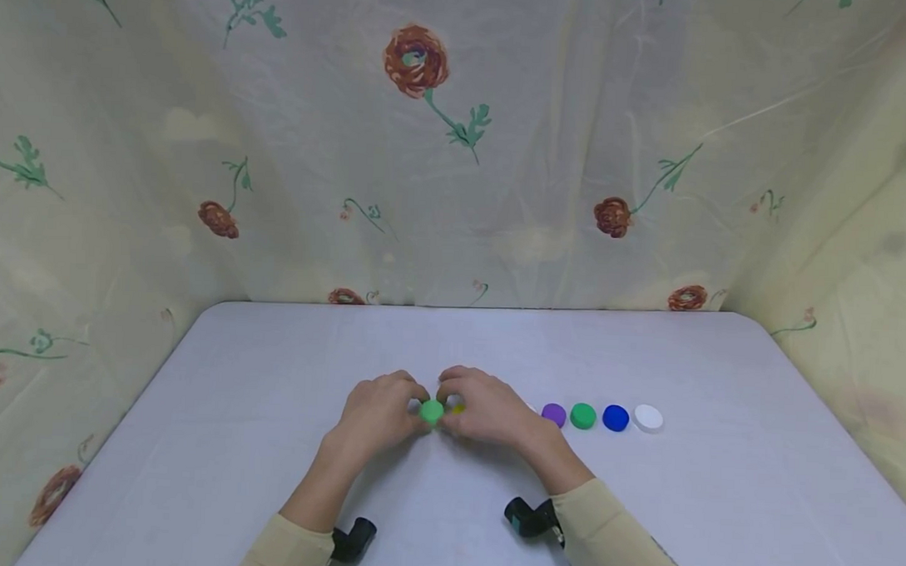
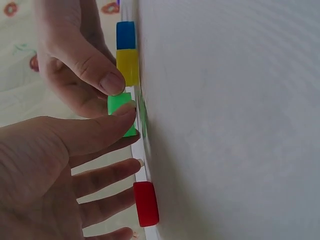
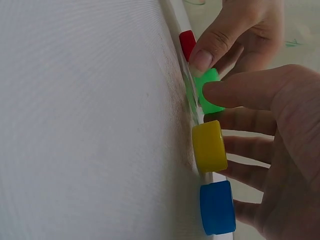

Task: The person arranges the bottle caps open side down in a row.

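Note:
A light green bottle cap (image 1: 431,411) stands between my two hands at mid-table. My left hand (image 1: 377,409) pinches it from the left, the thumb lying against its near side in the left wrist view. From the other side my right hand (image 1: 489,407) grips the same cap with thumb and forefinger. A yellow cap (image 3: 209,146) and a blue cap (image 3: 218,207) sit beside the right fingers, largely hidden from the head view. Close to the left hand's outer fingers is a red cap (image 2: 146,204). Whether the green cap touches the table I cannot tell.
Right of the hands, a purple cap (image 1: 554,415), a darker green cap (image 1: 583,416), a dark blue cap (image 1: 616,418) and a white cap (image 1: 648,418) continue the row on the white table (image 1: 215,441). A flowered curtain (image 1: 515,218) encloses the back and sides.

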### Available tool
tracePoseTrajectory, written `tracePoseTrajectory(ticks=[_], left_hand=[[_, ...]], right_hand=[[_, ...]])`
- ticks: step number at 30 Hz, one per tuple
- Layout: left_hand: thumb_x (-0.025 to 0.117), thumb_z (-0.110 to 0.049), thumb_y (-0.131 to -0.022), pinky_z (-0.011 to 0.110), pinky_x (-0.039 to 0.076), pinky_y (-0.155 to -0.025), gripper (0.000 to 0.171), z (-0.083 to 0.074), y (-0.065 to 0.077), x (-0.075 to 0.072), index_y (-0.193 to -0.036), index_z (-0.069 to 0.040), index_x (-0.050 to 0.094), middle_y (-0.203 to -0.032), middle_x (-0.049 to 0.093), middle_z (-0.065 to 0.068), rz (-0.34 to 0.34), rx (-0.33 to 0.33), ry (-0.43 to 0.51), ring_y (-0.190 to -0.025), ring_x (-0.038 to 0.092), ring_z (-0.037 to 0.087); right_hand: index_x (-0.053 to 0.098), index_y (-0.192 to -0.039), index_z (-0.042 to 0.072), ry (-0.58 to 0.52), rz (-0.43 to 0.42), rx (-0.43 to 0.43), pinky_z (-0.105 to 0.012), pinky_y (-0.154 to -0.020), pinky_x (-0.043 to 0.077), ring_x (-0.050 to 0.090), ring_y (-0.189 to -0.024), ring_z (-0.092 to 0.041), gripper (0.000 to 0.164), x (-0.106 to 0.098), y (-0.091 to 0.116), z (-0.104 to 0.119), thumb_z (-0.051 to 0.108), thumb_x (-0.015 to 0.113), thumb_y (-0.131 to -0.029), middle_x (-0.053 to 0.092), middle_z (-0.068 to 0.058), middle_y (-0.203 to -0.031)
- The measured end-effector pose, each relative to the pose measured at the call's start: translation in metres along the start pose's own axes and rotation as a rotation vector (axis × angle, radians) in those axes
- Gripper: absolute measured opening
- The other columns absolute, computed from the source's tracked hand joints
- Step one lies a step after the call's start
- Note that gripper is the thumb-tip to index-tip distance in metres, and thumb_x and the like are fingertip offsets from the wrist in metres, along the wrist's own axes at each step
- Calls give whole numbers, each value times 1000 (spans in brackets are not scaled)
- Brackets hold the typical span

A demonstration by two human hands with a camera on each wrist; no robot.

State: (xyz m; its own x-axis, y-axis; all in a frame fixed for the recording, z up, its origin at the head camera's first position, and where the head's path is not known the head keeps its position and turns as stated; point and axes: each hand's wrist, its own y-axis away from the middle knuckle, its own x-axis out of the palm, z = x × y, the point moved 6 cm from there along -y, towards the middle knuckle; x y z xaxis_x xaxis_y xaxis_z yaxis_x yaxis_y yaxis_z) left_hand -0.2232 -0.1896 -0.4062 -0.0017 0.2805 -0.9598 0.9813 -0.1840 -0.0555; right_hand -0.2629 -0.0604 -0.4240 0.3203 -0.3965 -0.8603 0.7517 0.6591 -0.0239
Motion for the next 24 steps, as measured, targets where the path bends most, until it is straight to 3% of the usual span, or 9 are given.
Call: tracePoseTrajectory(ticks=[13,24], left_hand=[[82,-30,-80,42,54,-81,27,3,1,0,-104,-19,78,-118,70,3,40,-27,31,-107,67,24],[85,-29,-76,46,52,-92,40,17,4,0,-114,-20,74,-125,67,1,85,-81,55,-117,63,24]], right_hand=[[75,-105,18,3,8,-4,-51,-106,46,53,-132,-31,23,1,-1,1,26,73,-83,61,-5,-137],[72,-115,18,15,26,-21,-47,-111,42,52,-134,-27,34,6,-4,4,30,73,-83,59,-4,-139]])
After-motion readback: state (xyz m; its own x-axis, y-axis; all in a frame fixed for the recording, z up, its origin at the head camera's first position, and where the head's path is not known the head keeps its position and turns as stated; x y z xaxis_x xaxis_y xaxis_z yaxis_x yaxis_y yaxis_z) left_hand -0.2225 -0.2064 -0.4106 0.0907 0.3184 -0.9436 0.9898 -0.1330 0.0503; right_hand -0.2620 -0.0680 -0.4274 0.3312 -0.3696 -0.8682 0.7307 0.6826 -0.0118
